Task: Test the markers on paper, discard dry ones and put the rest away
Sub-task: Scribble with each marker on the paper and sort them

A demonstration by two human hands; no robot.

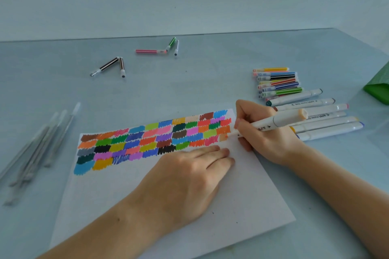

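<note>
Left hand (185,176) lay flat, fingers straight, pressing smooth white paper (242,200) on pale surface (189,82). Right hand (263,134) gripped a chunky white marker (280,121) w/ peach cap, tip touching paper beside rows of coloured scribble patches (151,141).

Green object (379,88), far right: cut off by the frame edge, kind unclear. Pale pens (40,145), near left: blurred, colours and caps unreadable, near ends partly out of frame. Paper (242,206): near edge cropped, middle hidden under left hand (185,176). White markers (328,130), right: barrel lettering illegible.
</note>
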